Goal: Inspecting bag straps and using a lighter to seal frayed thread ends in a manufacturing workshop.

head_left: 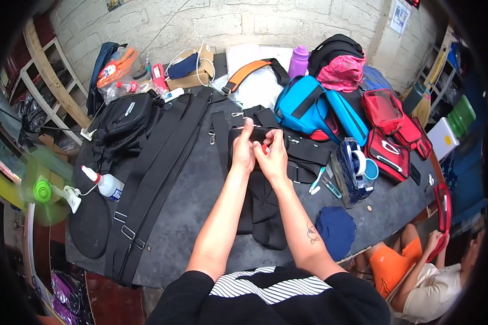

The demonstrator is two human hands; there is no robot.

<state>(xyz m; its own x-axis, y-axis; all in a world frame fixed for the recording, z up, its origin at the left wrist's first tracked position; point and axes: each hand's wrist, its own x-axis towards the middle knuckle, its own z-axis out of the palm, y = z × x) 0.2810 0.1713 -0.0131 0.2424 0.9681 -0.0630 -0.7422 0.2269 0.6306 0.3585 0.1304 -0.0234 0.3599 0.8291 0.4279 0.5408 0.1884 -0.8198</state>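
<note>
Both hands, left hand point(244, 147) and right hand point(272, 157), fingers pinched shut on black bag point(257, 184), lifted off tabletop point(200, 200) for steadiness; small red item between fingers.

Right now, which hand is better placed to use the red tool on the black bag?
Probably the right hand: the small red tool sits in its fingers, while the left hand pinches the black bag.
</note>
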